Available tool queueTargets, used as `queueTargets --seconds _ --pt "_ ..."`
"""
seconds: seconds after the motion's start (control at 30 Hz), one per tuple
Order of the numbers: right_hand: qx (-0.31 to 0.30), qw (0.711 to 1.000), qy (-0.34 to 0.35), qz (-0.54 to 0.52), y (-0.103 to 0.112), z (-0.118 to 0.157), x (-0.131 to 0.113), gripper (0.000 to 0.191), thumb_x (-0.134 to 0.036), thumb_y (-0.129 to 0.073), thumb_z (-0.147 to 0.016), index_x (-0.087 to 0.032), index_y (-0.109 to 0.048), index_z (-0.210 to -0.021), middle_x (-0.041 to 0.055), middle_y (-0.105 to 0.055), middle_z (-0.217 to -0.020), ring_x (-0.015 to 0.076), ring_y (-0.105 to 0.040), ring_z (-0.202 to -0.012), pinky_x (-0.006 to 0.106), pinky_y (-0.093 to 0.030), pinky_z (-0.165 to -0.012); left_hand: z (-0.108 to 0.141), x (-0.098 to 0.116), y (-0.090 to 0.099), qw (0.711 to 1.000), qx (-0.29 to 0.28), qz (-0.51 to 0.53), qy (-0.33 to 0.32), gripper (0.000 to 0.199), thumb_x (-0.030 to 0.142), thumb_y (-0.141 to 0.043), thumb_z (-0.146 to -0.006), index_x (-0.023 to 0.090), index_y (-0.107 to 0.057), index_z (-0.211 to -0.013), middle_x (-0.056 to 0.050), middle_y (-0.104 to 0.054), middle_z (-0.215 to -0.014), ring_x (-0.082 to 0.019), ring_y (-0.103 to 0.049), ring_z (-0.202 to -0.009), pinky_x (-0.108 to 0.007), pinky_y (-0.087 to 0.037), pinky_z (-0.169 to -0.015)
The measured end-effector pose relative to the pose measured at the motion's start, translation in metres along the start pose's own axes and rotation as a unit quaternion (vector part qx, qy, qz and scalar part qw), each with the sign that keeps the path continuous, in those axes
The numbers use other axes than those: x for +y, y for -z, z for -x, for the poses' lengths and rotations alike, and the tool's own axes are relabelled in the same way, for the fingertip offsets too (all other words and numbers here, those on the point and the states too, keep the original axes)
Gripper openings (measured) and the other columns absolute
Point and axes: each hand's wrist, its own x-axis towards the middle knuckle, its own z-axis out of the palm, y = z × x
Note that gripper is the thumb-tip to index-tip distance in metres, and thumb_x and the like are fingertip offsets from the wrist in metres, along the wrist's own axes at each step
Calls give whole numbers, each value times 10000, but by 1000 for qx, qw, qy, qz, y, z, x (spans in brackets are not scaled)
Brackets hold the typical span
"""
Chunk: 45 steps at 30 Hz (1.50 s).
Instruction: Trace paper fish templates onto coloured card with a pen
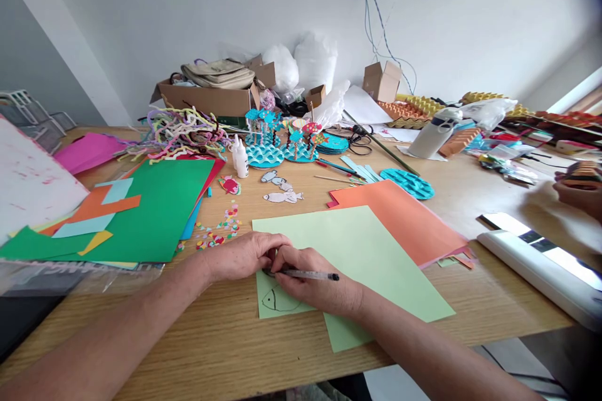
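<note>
A light green sheet (376,257) lies on the table, with a fish outline (277,299) in dark ink near its lower left corner. My right hand (313,276) is closed around a black pen (313,274), its tip end hidden between the two hands. Against the sheet's left edge rests my left hand (249,254), fingers bent and touching my right fingers; whether they pinch anything is hidden. Above them on the table are grey paper fish (283,197), a red paper fish (230,185) and scattered coloured paper dots (219,237).
Green card (164,200) and paper strips lie at the left. Orange paper (404,219) lies to the right, near a white device (531,269). Glue bottles (241,160) and turquoise fish models (266,153) stand behind. Another person's hand (580,191) is at the far right.
</note>
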Motion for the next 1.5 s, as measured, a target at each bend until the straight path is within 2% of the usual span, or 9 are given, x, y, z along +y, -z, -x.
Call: queueTargets --seconds 0.13,0.3,0.43,0.6,0.7,0.97,1.17,1.37,1.5 --pt "1 1000 1 0 -1 -2 1 135 -71 -475 -719 -199 -500 -753 -18 -603 -746 90 -519 -599 189 -400 -554 1 2 0 1000 5 4 -4 258 7 -405 -702 190 -557 -801 25 -602 -818 -125 -532 -768 -214 -400 -704" --pt "1 1000 11 -29 1 -1 3 122 -74 -479 -733 -188 -507 -768 -10 -601 -758 93 -513 -613 199 -404 -567 4 3 -1 1000 16 4 -1 248 28 -404 -745 198 -557 -838 25 -604 -831 -130 -534 -783 -220 -395 -699" --pt "20 998 24 -62 14 9 -3 62 -167 -472 -812 -183 -528 -795 -12 -582 -716 89 -496 -591 191 -402 -540 4 5 0 1000 15 -6 8 217 60 -416 -788 206 -554 -870 22 -603 -866 -135 -537 -800 -225 -397 -707" --pt "55 993 89 60 24 25 -2 159 -164 -395 -864 -186 -542 -920 40 -652 -806 116 -591 -694 224 -448 -644 4 3 -2 999 16 -1 33 258 97 -422 -830 226 -536 -1021 1 -616 -941 -144 -553 -859 -242 -407 -744" --pt "67 988 77 112 19 28 4 182 -185 -357 -889 -187 -535 -927 64 -668 -845 128 -612 -697 231 -460 -633 3 1 -4 999 22 -1 39 225 105 -421 -838 223 -532 -995 1 -618 -913 -140 -560 -831 -244 -415 -725" --pt "141 980 43 131 16 29 11 160 -158 -356 -871 -199 -510 -853 33 -643 -762 111 -587 -636 204 -447 -594 7 1 -10 993 58 54 85 247 90 -407 -833 225 -411 -1039 -22 -639 -953 -140 -582 -860 -271 -445 -727" --pt "116 982 47 141 12 29 12 157 -169 -341 -872 -194 -494 -847 42 -643 -773 122 -591 -643 219 -454 -594 11 7 -10 993 71 19 87 179 83 -397 -841 210 -459 -952 -23 -632 -965 -136 -569 -900 -289 -434 -790" --pt "90 982 11 164 7 26 13 144 -191 -347 -881 -196 -483 -836 34 -623 -766 128 -572 -629 230 -443 -577 14 7 -12 995 76 -26 63 171 150 -377 -883 219 -519 -949 -1 -631 -928 -139 -571 -853 -269 -439 -759" --pt "85 984 5 159 8 25 13 127 -194 -359 -879 -200 -480 -838 32 -624 -774 132 -568 -638 236 -434 -586 17 5 -13 996 58 -61 -13 276 88 -361 -873 210 -587 -973 -19 -633 -986 -150 -558 -928 -272 -417 -831"
